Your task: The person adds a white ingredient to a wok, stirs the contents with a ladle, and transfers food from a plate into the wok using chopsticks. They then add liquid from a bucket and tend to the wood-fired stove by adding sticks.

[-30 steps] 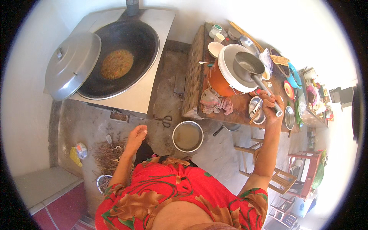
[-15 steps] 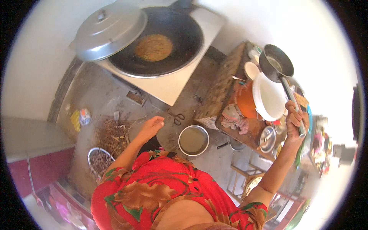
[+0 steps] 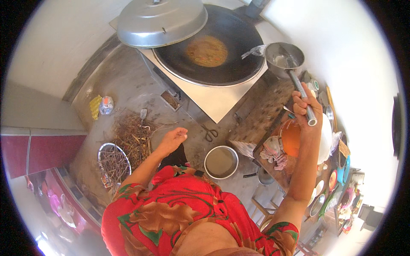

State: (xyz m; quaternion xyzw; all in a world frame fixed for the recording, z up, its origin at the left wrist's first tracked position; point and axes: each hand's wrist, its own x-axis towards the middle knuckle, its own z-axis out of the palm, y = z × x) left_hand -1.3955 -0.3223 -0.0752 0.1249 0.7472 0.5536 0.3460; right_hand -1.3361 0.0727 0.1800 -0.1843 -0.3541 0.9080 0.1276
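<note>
My right hand [image 3: 306,104] is wrapped round the long metal handle of a dark dipper [image 3: 284,70]. The dipper tilts at the right rim of a large black wok [image 3: 239,70], and clear water [image 3: 255,51] spills from its lip over the wok. Brownish food in liquid [image 3: 206,51] lies at the wok's bottom. A domed metal lid [image 3: 162,23] covers the wok's left edge. My left hand [image 3: 174,140] hangs in the air with loosely bent fingers and nothing visible in it, above the floor near a pile of twigs [image 3: 128,136].
The wok sits in a white-topped stove [image 3: 222,102]. On the floor are a metal basin of cloudy water [image 3: 221,162], tongs or scissors [image 3: 209,133] and a basket of sticks [image 3: 114,164]. At right, a table carries an orange bucket [image 3: 290,138], a cloth [image 3: 274,152] and dishes.
My right hand has moved the dipper left and forward to the wok's rim and tilted it; water now spills out. My view has shifted. My left hand stays low, its fingers slightly more bent.
</note>
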